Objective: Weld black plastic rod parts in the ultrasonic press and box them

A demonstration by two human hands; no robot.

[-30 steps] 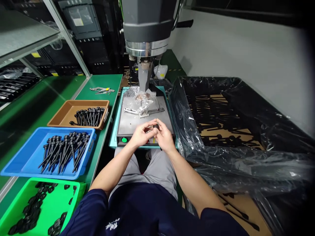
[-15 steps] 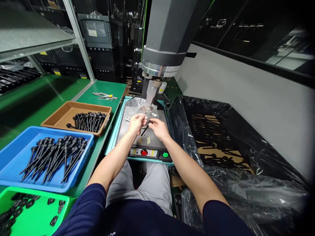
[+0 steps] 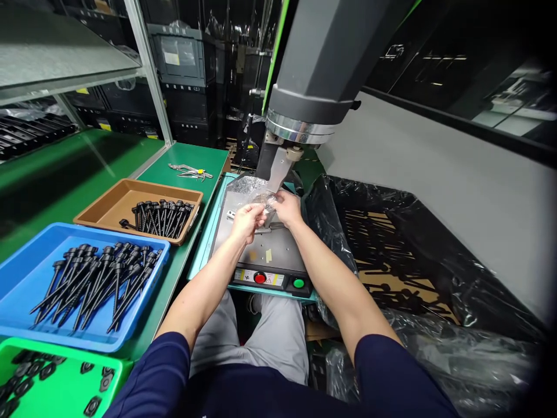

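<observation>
My left hand [image 3: 249, 222] is closed in a pinch at the clear plastic film [image 3: 250, 184] below the machine's head [image 3: 300, 119]. What sits between its fingertips is too small to make out. Just to the right, my right hand [image 3: 287, 208] reaches under the pale metal tip [image 3: 279, 168] of that head, its fingers bent together at the film. Whatever it grips is hidden. Both hands are over the grey machine base [image 3: 278, 255], which carries a red button [image 3: 260, 278] and a green button [image 3: 298, 283].
On the green bench at left are a brown tray [image 3: 102, 194] and a blue tray [image 3: 17, 278], both with black long-stemmed parts, and a green bin [image 3: 56, 400] of small black pieces. Pliers [image 3: 187, 170] lie behind. At right, a black-lined box [image 3: 470, 273] contains more stemmed parts.
My right hand has moved forward, up under the machine's tip. The thin black stem seen beneath my fingers before no longer shows. The left hand stays near the film. The view has shifted slightly.
</observation>
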